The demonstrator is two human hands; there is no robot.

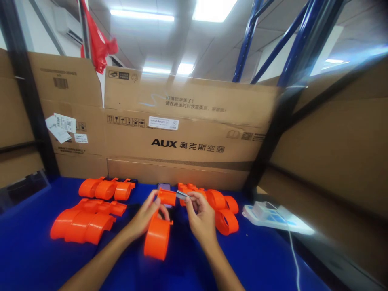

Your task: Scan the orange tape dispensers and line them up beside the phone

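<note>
My left hand is closed around an orange plastic part and holds it above the blue table surface. A wide rounded band of this part hangs below the fingers, and a smaller flanged end sticks up past the thumb. Between the thumb and fingers of my right hand is a thin grey strip. Its far tip meets the flanged end of the orange part; whether it is inside cannot be made out. Behind the hands lies a phone, partly hidden.
Similar orange parts lie in rows at the left and in a group at the right. A white power strip with a plug and cable sits at far right. Cardboard panels and dark rack posts enclose the blue table.
</note>
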